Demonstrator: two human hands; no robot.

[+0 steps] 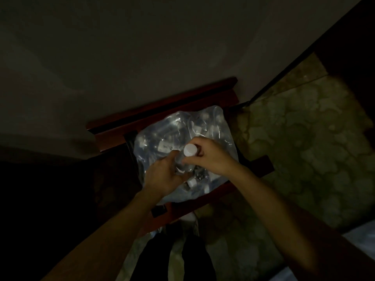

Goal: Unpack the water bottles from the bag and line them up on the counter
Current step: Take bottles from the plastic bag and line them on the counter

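Note:
A clear plastic bag (211, 126) full of water bottles lies on a dark red wooden chair (162, 106). One clear bottle with a white cap (189, 150) sticks up out of the bag. My right hand (211, 157) grips it near the cap and neck. My left hand (164, 175) wraps around its lower body. Several more white-capped bottles (191, 182) show dimly through the plastic beneath my hands. The scene is very dark, so details inside the bag are hard to make out.
A plain wall (142, 47) rises behind the chair. Mottled tiled floor (304, 149) spreads to the right. A dark piece of furniture (349, 37) fills the upper right corner. My dark-trousered legs (172, 260) stand below the chair. Something pale (361, 236) lies at the lower right.

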